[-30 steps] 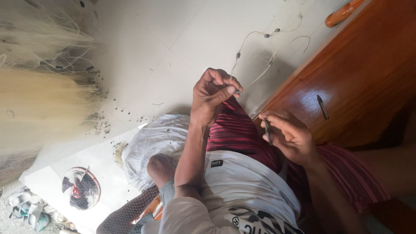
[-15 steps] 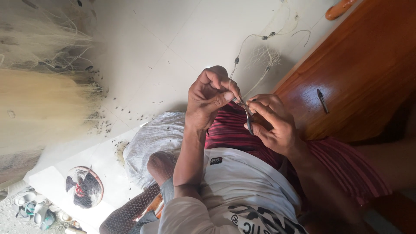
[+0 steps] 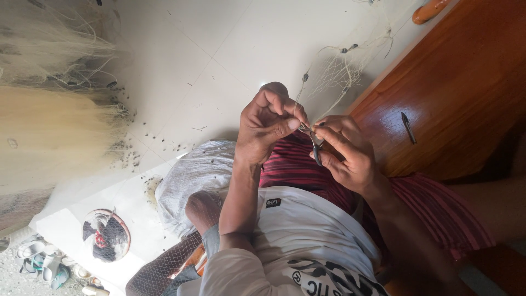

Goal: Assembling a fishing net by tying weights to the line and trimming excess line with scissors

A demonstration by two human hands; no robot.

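Pinching a strand of net (image 3: 334, 74) between thumb and forefinger, the left hand (image 3: 268, 123) is closed, fingers curled, just above the lap. Touching it fingertip to fingertip, the right hand (image 3: 345, 153) is closed on a small dark tool (image 3: 316, 149) and grips the same strand. From the hands the net runs up over the white floor (image 3: 219, 60), beside the wooden door (image 3: 466, 87). Well left of the hands lies a pale heap of netting (image 3: 49, 137).

Both hands are raised together above the lap, left hand (image 3: 268, 129) pinching with curled fingers, right hand (image 3: 342, 153) meeting it fingertip to fingertip.
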